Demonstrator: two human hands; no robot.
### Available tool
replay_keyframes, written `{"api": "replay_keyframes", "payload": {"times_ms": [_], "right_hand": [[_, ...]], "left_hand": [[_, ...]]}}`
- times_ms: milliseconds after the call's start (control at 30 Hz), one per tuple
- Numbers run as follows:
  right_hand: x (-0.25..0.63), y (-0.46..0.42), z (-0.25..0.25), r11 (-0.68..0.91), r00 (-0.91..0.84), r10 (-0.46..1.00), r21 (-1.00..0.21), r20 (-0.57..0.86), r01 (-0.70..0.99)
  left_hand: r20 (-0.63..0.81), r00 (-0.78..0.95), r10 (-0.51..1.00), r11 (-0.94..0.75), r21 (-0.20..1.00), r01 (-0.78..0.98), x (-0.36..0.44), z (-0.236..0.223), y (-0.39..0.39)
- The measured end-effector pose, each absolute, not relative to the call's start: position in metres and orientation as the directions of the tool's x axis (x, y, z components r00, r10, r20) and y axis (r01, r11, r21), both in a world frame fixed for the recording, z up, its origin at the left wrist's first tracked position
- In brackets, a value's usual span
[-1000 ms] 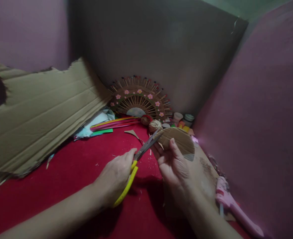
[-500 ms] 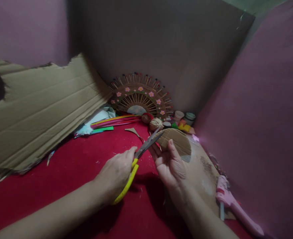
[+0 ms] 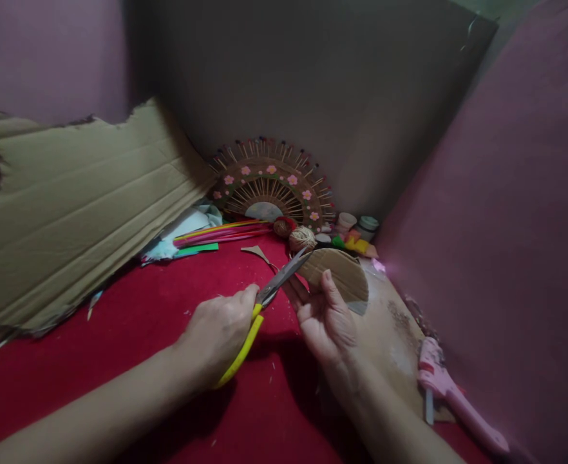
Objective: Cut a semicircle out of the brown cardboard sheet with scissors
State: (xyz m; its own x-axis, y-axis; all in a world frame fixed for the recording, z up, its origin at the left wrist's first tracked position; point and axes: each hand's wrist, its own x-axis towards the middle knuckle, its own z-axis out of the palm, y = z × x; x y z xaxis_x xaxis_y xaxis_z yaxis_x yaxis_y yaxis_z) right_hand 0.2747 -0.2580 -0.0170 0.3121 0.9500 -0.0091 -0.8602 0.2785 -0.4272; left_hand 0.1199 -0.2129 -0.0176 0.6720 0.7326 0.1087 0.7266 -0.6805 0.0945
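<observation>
My left hand grips yellow-handled scissors, whose blades point up and right into the edge of a rounded cardboard piece. My right hand pinches that cardboard piece from below, thumb on its face, holding it just above the red cloth. The blade tips meet the left edge of the piece.
A large torn cardboard sheet leans at the left. At the back stand a half-round stick ornament with pink flowers, twine balls, coloured sticks and small paint pots. A pink glue gun lies on a brown board at right.
Both hands, the scissors and the cardboard piece have shifted slightly left and up in view. The blades stay at the piece's left edge.
</observation>
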Motion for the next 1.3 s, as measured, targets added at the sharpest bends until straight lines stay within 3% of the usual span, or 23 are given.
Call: {"api": "replay_keyframes", "payload": {"times_ms": [667, 767, 967, 1300], "right_hand": [[0.278, -0.256, -0.022, 0.292, 0.329, 0.944, -0.490, 0.013, -0.821], [0.279, -0.256, -0.021, 0.282, 0.325, 0.946, -0.497, 0.001, -0.821], [0.279, -0.260, -0.020, 0.279, 0.336, 0.941, -0.502, -0.026, -0.819], [0.280, -0.260, -0.021, 0.288, 0.338, 0.941, -0.509, -0.006, -0.811]], "left_hand": [[0.039, 0.701, 0.712, -0.701, 0.000, 0.713, 0.109, -0.018, -0.210], [0.084, 0.696, 0.713, -0.700, 0.039, 0.713, 0.107, -0.025, -0.205], [0.329, 0.689, 0.645, -0.764, 0.283, 0.580, 0.102, -0.034, -0.196], [0.199, 0.708, 0.678, -0.734, 0.246, 0.633, 0.110, -0.032, -0.206]]}}
